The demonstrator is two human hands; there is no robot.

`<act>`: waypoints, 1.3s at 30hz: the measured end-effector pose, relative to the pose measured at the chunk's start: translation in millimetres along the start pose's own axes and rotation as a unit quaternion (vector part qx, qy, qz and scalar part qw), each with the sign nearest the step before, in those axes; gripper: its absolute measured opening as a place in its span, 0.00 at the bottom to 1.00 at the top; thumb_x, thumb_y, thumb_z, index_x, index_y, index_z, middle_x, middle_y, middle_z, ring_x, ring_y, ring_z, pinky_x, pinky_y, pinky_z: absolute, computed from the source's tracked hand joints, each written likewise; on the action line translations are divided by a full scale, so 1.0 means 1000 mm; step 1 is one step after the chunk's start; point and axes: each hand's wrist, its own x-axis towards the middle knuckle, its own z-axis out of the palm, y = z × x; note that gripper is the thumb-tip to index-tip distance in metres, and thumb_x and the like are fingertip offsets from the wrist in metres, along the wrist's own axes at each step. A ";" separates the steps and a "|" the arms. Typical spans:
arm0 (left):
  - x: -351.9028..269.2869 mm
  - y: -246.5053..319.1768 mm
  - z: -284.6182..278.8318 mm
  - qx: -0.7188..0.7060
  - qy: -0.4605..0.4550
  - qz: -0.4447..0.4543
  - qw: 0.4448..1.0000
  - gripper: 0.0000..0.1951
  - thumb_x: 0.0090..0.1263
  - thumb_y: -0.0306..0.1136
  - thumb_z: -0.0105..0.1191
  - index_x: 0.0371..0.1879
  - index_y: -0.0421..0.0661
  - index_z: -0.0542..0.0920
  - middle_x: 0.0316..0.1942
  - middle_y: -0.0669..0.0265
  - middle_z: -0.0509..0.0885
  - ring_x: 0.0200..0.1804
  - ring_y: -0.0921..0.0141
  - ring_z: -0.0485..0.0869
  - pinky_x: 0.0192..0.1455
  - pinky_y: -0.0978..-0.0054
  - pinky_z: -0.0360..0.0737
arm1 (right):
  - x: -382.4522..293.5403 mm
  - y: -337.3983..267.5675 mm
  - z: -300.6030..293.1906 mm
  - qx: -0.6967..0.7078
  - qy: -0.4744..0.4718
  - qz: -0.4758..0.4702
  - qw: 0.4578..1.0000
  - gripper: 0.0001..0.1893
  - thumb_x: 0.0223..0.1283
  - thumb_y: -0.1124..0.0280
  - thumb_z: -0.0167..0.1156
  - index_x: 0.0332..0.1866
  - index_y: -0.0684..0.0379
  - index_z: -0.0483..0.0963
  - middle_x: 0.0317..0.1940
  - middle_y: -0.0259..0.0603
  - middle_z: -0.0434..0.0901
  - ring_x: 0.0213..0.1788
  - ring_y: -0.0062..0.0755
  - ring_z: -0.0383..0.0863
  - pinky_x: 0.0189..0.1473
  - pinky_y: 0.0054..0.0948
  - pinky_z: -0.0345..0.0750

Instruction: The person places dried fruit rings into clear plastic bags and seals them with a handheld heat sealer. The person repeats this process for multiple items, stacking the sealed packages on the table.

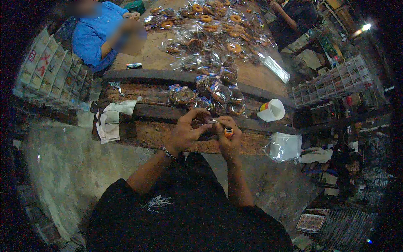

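My left hand [188,128] grips a dark brown baked piece in a clear plastic bag [204,117] just above the bench's front plank. Close beside it, my right hand [229,140] is closed around a small orange-and-black tool [228,131], possibly a mini stapler. Its working end meets the gathered bag between my hands, and fingers hide most of it. Directly beyond lie several bagged brown rings [217,93], their bags carrying bluish printed parts. Farther off, a large heap of bagged ring-shaped doughnuts [234,48] covers the wooden table [151,56].
Right of my hands stand a white plastic tub [272,111] and a pack of clear bags [285,146]. A whitish cloth [113,118] hangs over the bench at left. Stacked crates [47,69] flank the table. A blue-shirted person [94,34] works across at left; another person's arm [285,15] shows at right.
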 end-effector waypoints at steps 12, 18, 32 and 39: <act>0.009 -0.067 0.001 0.093 0.088 -0.083 0.988 0.11 0.59 0.31 0.59 0.37 0.40 0.75 0.29 0.66 0.80 0.34 0.76 0.78 0.38 0.76 0.76 | -0.018 0.058 0.013 -0.150 -0.034 0.042 0.987 0.07 0.57 0.70 0.56 0.33 0.63 0.75 0.28 0.43 0.79 0.31 0.38 0.78 0.35 0.27 0.74; -0.039 -0.130 0.001 0.054 0.018 -0.209 0.976 0.10 0.61 0.35 0.57 0.34 0.41 0.77 0.28 0.67 0.79 0.33 0.77 0.77 0.38 0.77 0.74 | -0.061 0.120 0.029 -0.080 -0.071 0.229 0.968 0.11 0.52 0.65 0.62 0.36 0.61 0.77 0.30 0.46 0.80 0.32 0.38 0.81 0.37 0.29 0.75; -0.027 -0.108 -0.033 0.032 0.041 -0.216 0.975 0.10 0.64 0.30 0.53 0.41 0.40 0.78 0.36 0.67 0.82 0.38 0.76 0.78 0.42 0.78 0.75 | -0.056 0.197 0.008 -0.351 -0.135 0.062 0.924 0.13 0.51 0.63 0.62 0.36 0.60 0.75 0.31 0.43 0.75 0.32 0.42 0.77 0.34 0.35 0.74; -0.020 -0.088 -0.028 0.048 0.000 -0.138 0.989 0.12 0.65 0.29 0.50 0.46 0.40 0.75 0.40 0.64 0.81 0.40 0.74 0.79 0.45 0.76 0.75 | -0.027 0.088 0.022 -0.022 -0.061 0.187 0.980 0.11 0.56 0.66 0.59 0.36 0.64 0.74 0.25 0.37 0.77 0.29 0.22 0.75 0.32 0.22 0.72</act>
